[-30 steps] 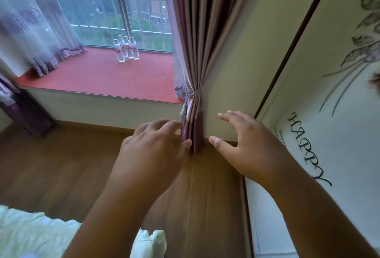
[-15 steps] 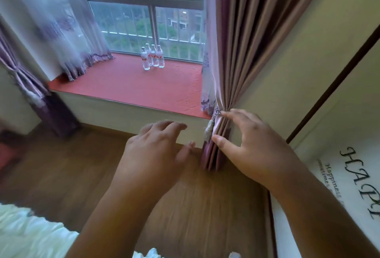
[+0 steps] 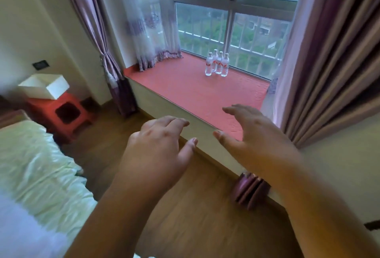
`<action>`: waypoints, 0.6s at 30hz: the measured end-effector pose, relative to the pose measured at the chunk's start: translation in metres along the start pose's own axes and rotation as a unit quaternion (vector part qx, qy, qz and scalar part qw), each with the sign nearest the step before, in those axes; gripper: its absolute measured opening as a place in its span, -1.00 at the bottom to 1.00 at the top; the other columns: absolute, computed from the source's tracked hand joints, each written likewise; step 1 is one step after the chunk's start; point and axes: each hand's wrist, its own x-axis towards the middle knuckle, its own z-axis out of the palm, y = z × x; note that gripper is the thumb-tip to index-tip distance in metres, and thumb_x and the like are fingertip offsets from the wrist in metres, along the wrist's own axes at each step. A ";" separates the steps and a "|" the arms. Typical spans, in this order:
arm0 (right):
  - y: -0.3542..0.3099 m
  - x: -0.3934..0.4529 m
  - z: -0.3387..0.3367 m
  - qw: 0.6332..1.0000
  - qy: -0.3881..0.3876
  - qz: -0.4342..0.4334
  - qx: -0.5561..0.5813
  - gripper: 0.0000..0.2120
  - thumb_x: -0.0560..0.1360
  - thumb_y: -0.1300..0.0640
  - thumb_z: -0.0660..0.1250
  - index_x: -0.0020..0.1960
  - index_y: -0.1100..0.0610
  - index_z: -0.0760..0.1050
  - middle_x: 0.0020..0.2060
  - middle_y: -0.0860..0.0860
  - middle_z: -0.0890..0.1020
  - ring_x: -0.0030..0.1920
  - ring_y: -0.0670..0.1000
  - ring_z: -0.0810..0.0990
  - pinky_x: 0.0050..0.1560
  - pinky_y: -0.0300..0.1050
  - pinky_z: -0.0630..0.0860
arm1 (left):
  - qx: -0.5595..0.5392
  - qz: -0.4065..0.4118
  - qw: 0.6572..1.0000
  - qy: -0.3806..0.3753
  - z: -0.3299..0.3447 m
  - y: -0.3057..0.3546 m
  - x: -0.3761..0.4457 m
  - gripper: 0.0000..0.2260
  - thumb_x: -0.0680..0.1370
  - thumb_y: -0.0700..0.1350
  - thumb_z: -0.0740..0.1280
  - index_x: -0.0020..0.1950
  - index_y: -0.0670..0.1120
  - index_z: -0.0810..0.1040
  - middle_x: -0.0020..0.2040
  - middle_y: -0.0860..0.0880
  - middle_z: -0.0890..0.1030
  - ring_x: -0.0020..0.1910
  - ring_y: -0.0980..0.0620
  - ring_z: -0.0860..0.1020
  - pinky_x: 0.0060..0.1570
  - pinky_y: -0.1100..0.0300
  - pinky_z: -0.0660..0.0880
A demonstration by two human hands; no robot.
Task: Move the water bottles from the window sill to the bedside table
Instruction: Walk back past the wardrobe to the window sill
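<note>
Several clear water bottles [image 3: 217,64] with red labels stand close together at the back of the red window sill [image 3: 185,87], against the glass. My left hand [image 3: 158,146] hovers in front of the sill's near edge, fingers apart and holding nothing. My right hand [image 3: 250,134] is over the sill's near right corner, also spread and empty. Both hands are well short of the bottles. At the far left a red stool-like bedside table [image 3: 63,113] carries a white open box [image 3: 44,86].
A bed with pale bedding [image 3: 30,175] fills the lower left. Purple curtains hang at the right [image 3: 329,72] and at the left [image 3: 102,52], with a sheer curtain [image 3: 148,21] beside the window. Wooden floor [image 3: 185,206] lies between bed and sill.
The view has swung left, bringing the window sill, the bed and the red table into sight. Both hands have left the right curtain and now reach toward the sill.
</note>
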 end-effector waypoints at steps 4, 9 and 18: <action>0.018 0.034 -0.014 0.999 -0.022 -0.041 0.005 -0.39 0.53 -0.27 0.27 0.52 -0.18 0.20 0.50 -0.19 0.27 0.45 -0.04 0.31 0.42 0.09 0.35 | 0.006 -0.040 0.999 0.016 0.008 0.018 0.020 -0.57 0.58 0.27 0.13 0.43 0.22 0.34 0.39 0.22 0.41 0.38 0.14 0.33 0.28 0.06 0.33; 0.033 0.059 -0.018 0.997 -0.030 -0.070 0.013 -0.41 0.51 -0.28 0.27 0.49 -0.19 0.25 0.48 -0.20 0.30 0.42 -0.02 0.36 0.37 0.11 0.39 | 0.008 -0.069 0.997 0.025 0.015 0.031 0.038 -0.58 0.57 0.27 0.15 0.40 0.21 0.37 0.37 0.22 0.43 0.37 0.12 0.35 0.24 0.05 0.36; 0.034 0.104 -0.018 0.996 -0.047 -0.070 0.003 -0.40 0.53 -0.24 0.29 0.51 -0.16 0.23 0.48 -0.18 0.30 0.43 -0.04 0.35 0.38 0.03 0.40 | 0.004 -0.083 0.996 0.031 0.027 0.017 0.074 -0.57 0.57 0.28 0.13 0.42 0.22 0.35 0.37 0.23 0.42 0.37 0.14 0.34 0.26 0.07 0.36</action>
